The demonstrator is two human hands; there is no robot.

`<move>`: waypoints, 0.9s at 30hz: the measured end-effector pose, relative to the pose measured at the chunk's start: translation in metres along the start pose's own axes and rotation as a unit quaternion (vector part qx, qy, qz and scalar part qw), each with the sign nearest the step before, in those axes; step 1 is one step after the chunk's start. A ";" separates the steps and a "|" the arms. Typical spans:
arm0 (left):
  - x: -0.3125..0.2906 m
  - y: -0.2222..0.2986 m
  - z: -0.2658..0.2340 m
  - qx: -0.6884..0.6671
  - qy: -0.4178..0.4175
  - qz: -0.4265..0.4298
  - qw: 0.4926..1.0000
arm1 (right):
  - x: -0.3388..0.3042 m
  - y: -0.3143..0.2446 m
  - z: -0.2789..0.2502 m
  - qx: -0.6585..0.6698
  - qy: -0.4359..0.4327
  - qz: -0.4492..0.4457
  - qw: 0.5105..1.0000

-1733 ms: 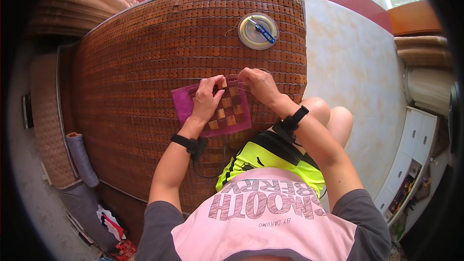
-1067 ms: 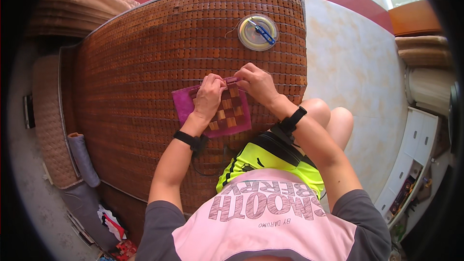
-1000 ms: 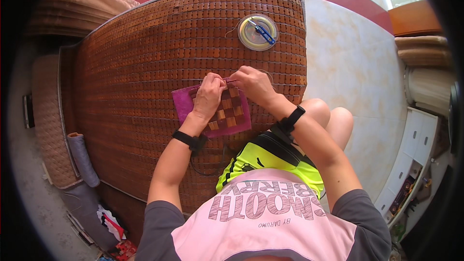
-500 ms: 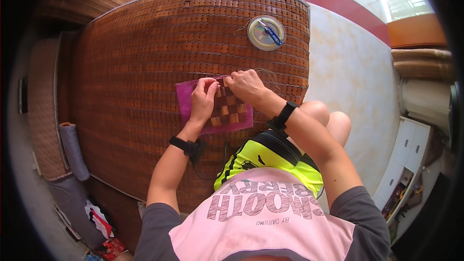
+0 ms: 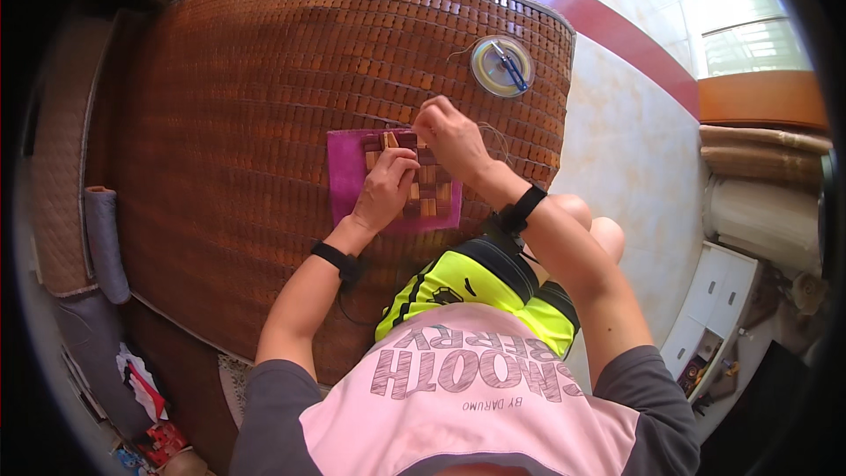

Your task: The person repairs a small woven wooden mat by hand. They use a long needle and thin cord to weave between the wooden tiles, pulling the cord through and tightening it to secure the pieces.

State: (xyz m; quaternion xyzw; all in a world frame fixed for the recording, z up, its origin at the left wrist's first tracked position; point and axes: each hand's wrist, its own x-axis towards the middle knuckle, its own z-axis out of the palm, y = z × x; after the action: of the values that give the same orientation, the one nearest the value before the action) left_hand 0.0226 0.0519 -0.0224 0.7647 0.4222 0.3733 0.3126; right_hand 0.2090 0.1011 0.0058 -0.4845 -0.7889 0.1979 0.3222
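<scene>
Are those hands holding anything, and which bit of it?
I can't tell. The left hand is over the checkered patch, fingers curled. The right hand has its fingertips bunched; anything pinched there is too small to see.

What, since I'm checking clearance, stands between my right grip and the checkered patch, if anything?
Nothing visible: the right hand overlaps the checkered patch in view; the left hand covers part of it.
</scene>
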 end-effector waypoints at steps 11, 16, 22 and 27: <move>-0.015 0.010 -0.012 -0.038 0.124 -0.076 0.989 | -0.016 0.001 -0.002 -0.290 -0.190 -0.043 0.937; -0.033 0.011 -0.010 0.021 0.001 0.077 0.997 | -0.005 -0.009 0.000 -0.322 -0.234 -0.012 0.917; -0.040 0.010 0.004 0.125 -0.064 0.145 0.979 | -0.004 -0.009 0.002 -0.346 -0.229 -0.042 0.909; -0.040 0.008 0.027 0.252 -0.117 0.165 0.946 | -0.005 -0.008 -0.009 -0.153 -0.093 -0.089 0.980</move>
State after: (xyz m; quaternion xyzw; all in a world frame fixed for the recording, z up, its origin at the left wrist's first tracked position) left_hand 0.0335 0.0094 -0.0424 0.9157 0.3309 0.2088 0.0913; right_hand 0.2119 0.0927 0.0161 -0.4351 -0.8765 0.0893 0.1856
